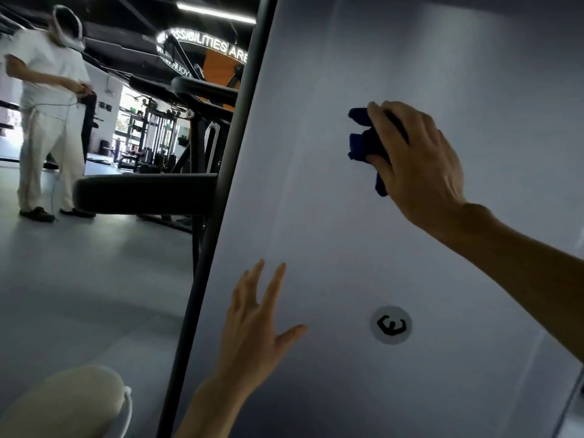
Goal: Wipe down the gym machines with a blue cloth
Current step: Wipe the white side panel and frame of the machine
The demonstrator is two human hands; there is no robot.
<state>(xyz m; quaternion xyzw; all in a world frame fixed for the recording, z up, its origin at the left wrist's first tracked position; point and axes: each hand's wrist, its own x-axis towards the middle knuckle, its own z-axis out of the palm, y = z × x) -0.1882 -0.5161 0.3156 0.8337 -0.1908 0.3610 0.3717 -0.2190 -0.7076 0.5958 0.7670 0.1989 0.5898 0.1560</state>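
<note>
The right hand (417, 159) grips a bunched blue cloth (366, 143), seemingly pressed to the white machine panel (316, 200); below it, the left hand (256, 324) rests flat, fingers spread.

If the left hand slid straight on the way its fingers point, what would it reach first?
Probably nothing but more pale panel: the left hand points up along it, passing left of the blue cloth. Depth is unclear.

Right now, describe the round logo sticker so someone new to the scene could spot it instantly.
Start at the big pale grey panel filling the right side of the view. Go below the right hand gripping the blue cloth, and right of the spread left hand. The round logo sticker is the panel's only mark: a pale disc with a black emblem.
</note>
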